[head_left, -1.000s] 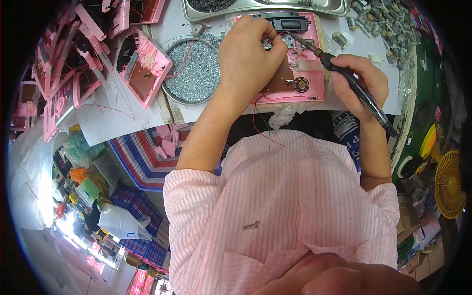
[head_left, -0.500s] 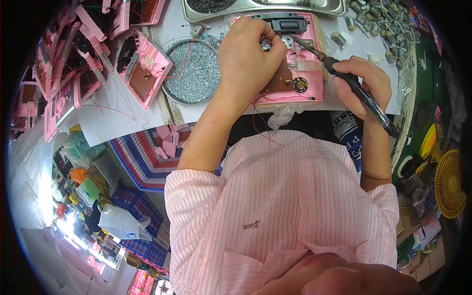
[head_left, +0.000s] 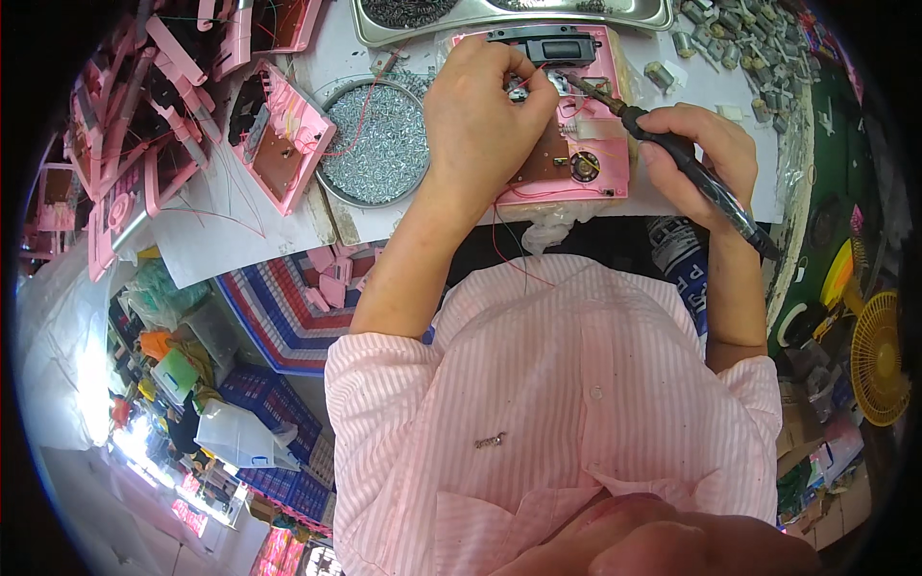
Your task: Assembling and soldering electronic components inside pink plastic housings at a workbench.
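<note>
A pink plastic casing (head_left: 617, 173) lies on the worktable, with a brown circuit board (head_left: 544, 170), a small round black part and thin wires inside it. A black module (head_left: 565, 48) sits along its far edge. My right hand (head_left: 706, 158) is closed round the black handle of a soldering iron (head_left: 677, 154). The iron's tip reaches metal parts near the middle of the casing; whether it touches them I cannot tell. Over the casing's left side, my left hand (head_left: 492, 115) pinches with thumb and forefinger by a thin red wire; the exact grip is hidden.
A round tray (head_left: 331, 182) full of small screws stands to the left, beside another opened pink casing (head_left: 288, 144). More pink casings (head_left: 125, 144) pile up at far left. A metal tray (head_left: 519, 21) lies at the back. Several small motors (head_left: 730, 48) are heaped at back right.
My right hand and the soldering iron have shifted slightly to the left and up. My left hand stays almost in place over the casing.
</note>
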Available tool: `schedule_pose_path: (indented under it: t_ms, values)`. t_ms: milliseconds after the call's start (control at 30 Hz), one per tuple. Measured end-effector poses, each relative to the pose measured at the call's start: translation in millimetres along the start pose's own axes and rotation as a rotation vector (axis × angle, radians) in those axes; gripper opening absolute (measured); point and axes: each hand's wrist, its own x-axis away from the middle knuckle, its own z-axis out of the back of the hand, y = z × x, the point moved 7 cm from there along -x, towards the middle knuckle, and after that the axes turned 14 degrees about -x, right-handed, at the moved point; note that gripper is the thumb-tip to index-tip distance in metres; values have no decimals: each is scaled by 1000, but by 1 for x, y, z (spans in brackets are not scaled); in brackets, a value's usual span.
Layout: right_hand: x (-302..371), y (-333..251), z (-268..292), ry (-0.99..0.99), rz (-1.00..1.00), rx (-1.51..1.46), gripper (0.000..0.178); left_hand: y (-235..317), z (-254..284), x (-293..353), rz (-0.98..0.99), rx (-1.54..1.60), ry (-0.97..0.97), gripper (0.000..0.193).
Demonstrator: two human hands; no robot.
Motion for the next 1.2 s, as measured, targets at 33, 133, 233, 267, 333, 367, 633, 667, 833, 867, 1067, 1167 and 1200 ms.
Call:
schedule_pose_path:
  t_ms: [33,133,233,267,333,367,633,667,833,867,1067,1167,1200]
  values:
    - [-1,0,-1,-5,5,-2,24,0,0,0,-2,10,7,10]
    - [-2,0,-3,-17,-12,24,23,0,0,0,-6,9,17,10]
    - [-5,0,-4,-12,-7,19,23,1,0,0,-1,-4,19,10]
    - [-5,0,-4,-9,-9,13,23,0,0,1,2,-8,20,10]
    - [-7,0,-4,-4,-12,0,23,1,1,1,-3,-11,36,9]
    - [-6,0,-4,-4,-23,-2,22,1,1,1,-5,-12,44,9]
    - [-6,2,-3,1,-58,7,23,2,-1,4,-35,-57,89,10]
    - [-6,2,-3,6,-61,1,23,3,-1,4,-42,-65,90,10]
    - [-3,-2,-1,4,-44,11,23,5,-2,6,-37,-106,120,10]
    - [-1,-4,1,13,-38,12,23,5,-2,7,-38,-105,124,10]
    - [23,-11,24,115,-82,-59,25,6,-2,7,-19,-105,108,10]
    - [33,-12,32,189,-89,-142,27,5,-2,7,-25,-114,126,10]
    - [35,-12,34,196,-101,-136,27,5,-2,7,-23,-118,118,11]
